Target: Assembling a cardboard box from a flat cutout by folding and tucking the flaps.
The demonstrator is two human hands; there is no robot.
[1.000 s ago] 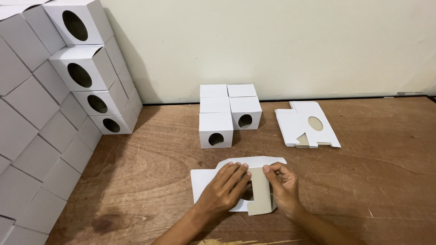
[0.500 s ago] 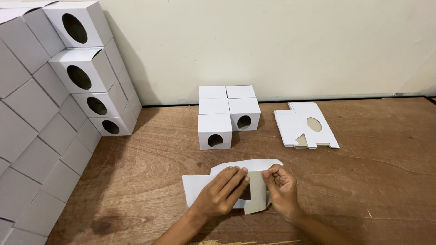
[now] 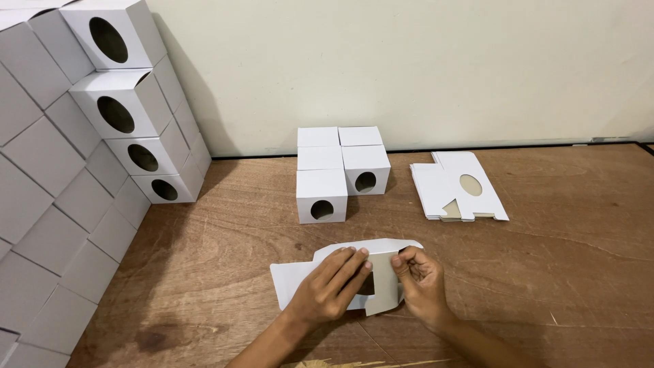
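A flat white cardboard box blank (image 3: pixel 293 283) with a round hole lies on the wooden table (image 3: pixel 558 259) near me. My left hand (image 3: pixel 332 286) presses flat on its middle, fingers together. My right hand (image 3: pixel 417 278) pinches the blank's right flap, which is folded up over the hole. Part of the blank is hidden under both hands.
Several folded white boxes with round holes (image 3: pixel 340 174) stand in a cluster beyond the blank. A stack of flat blanks (image 3: pixel 458 187) lies to the right. A tall wall of stacked white boxes (image 3: pixel 75 157) fills the left side, against the pale wall.
The view has shifted slightly. My hands have stayed on the blank, and the right flap has been folded a little further over the hole.
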